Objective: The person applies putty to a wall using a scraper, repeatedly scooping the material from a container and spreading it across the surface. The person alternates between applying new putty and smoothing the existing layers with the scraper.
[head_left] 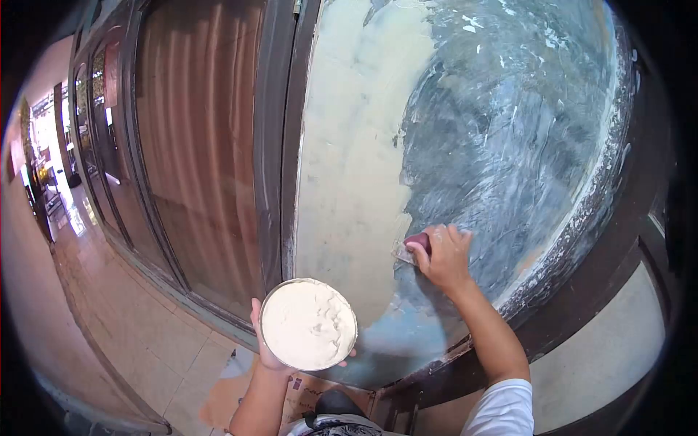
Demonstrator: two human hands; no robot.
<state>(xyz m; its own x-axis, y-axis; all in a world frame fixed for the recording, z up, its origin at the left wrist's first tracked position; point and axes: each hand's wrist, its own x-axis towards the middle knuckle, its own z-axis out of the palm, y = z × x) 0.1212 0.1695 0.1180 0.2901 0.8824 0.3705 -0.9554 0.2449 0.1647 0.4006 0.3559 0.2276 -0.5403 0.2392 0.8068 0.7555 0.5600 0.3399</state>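
Observation:
A round container of cream-coloured paste (308,325) rests on my left hand (267,347), whose fingers curl round its underside and rim. My right hand (445,256) grips a putty knife (417,244) by its dark red handle, with the blade against the wall panel (502,145). That blade sits at the border between the smooth cream coat (352,152) on the left and the bare, blotchy blue-grey surface on the right. The cream coat's edge is ragged.
Left of the panel stands a dark-framed glass door (200,145) with a brown curtain behind it. A tiled floor (145,341) runs along the left. Cardboard (225,392) lies below by my feet. Dark framing (582,291) borders the panel's lower right.

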